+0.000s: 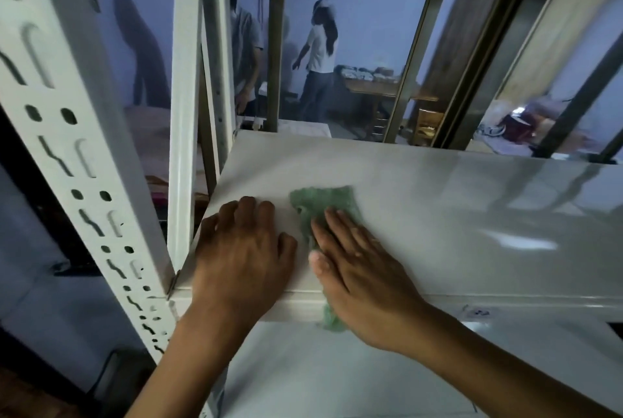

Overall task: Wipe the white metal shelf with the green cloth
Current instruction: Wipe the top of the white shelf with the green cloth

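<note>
The green cloth [322,212] was found lying on the white metal shelf [438,201], near its left front corner, and was pinned there under the right hand [354,259]. The cloth's long axis ran from front to back: its far end was spread out beyond the fingertips [332,215], while its near end was draped over the front lip of the shelf and hung just below it. The right hand was laid flat and wide, palm down, with the fingers extended and kept close together and pointed away and slightly leftward; no pinch was made, the cloth being held only by downward pressure. The right forearm was brought in from the lower right at a slant.

The left hand [241,249] was rested on the bare shelf just beside the cloth, apart from it, palm down with the fingers loosely spread and nothing held. It appeared to be used as a brace close to the perforated white upright [84,161].

The large unwiped-looking stretch of shelf was seen to lie to the right of the cloth. The next stroke was therefore judged likely to be a rightward sweep by the right hand, across the cloth's long axis, with the left hand kept as support.
</note>
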